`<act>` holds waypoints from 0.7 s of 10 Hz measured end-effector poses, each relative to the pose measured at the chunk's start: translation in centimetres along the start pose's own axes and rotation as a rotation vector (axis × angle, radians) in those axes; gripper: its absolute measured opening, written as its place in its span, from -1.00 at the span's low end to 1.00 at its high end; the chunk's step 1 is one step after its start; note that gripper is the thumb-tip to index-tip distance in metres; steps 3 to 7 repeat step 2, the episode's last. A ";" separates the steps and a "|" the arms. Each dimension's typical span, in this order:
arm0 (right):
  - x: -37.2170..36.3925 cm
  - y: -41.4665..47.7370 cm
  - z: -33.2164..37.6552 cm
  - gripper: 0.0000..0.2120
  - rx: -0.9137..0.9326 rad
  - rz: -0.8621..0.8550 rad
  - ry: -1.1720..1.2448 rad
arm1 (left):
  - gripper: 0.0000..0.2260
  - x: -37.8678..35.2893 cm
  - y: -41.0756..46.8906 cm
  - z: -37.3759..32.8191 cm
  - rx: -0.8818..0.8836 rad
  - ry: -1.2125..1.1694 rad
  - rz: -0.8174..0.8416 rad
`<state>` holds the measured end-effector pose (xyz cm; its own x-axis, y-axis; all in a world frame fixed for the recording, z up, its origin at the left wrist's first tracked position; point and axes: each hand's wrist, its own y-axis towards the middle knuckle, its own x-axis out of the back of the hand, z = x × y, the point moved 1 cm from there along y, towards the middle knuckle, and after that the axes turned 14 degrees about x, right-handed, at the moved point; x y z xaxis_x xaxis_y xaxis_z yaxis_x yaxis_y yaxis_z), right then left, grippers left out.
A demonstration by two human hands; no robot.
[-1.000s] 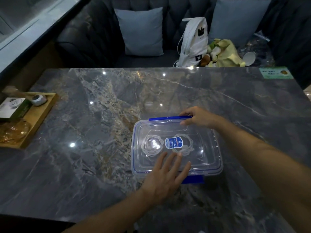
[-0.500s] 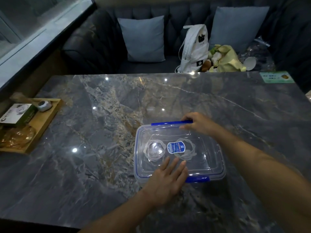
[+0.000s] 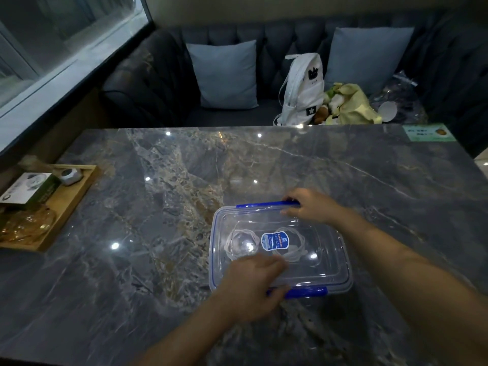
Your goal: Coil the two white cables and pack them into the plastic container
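Leaving alone the wooden tray (image 3: 76, 196) and the box (image 3: 29, 191) on it, well off to the left of the left hand (image 3: 253, 283)

Working on the marble tabletop (image 3: 158, 233), with the clear plastic container (image 3: 214, 233) lying between the two hands and the lid (image 3: 324, 249) seated on top

Seeing both white cables through that lid: the left coil (image 3: 239, 244) just beyond the left hand's knuckles, the right coil (image 3: 293, 244) beyond them and to the right, on the near side of the right hand (image 3: 311, 207), with a blue label (image 3: 274, 241) between the two

Judging the coiling and packing done, with only the sealing left

Clamping the left hand palm down over the near rim, fingers curled on top of the lid and thumb tucked against the left end of the near blue latch (image 3: 303, 292), probably pinning the lid flat and getting ready to snap that latch

Reaching the right arm across the container's right side, wrist bent inward, curling the right hand's fingers over the right end of the far blue latch (image 3: 264, 205), thumb lying on the lid, likely pressing that flap down

Not being able to tell whether either latch is clicked home

Setting the hands on opposite long sides, seemingly to stop the lid rocking under the pressing
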<state>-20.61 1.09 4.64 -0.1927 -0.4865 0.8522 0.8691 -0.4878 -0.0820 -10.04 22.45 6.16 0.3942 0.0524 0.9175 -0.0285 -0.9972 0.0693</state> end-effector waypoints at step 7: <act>4.4 1.1 3.2 -0.39 0.057 0.111 -0.027 | -0.51 5.8 5.4 1.9 0.142 0.170 0.071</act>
